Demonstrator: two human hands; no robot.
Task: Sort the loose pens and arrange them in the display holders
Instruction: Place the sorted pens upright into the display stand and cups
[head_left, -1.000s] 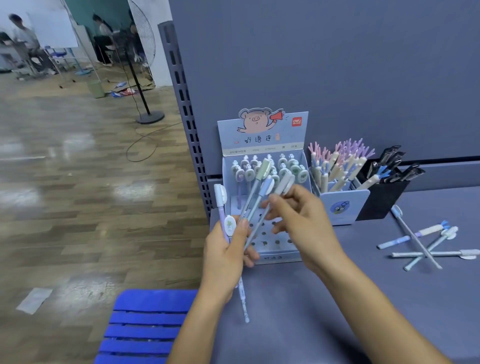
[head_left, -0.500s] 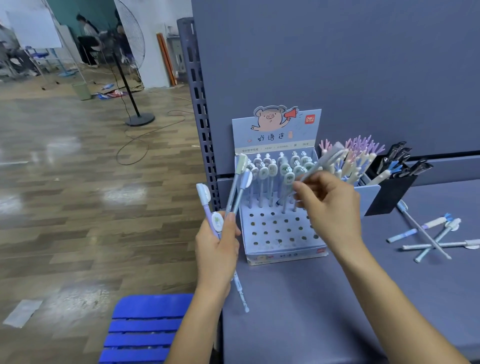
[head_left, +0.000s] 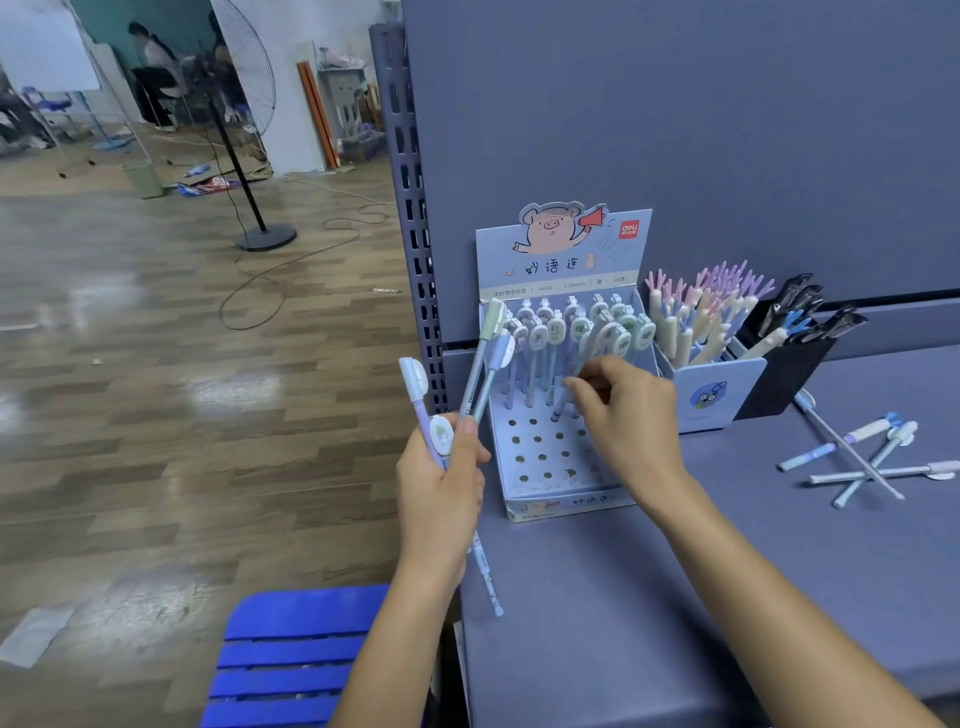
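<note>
The right hand pinches one capped gel pen, its tip just above the perforated pig display box in front of the fingers. The left hand, just left of the box, grips a fan of spare pens. The slanted tip could miss its hole or topple the neighbouring standing pens, and the fan may slip. Loose pens lie well right of both hands.

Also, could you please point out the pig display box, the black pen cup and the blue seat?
pig display box (head_left: 561, 249): head view, printed back card.
black pen cup (head_left: 784, 374): head view, front wall.
blue seat (head_left: 296, 652): head view, a slat.
</note>
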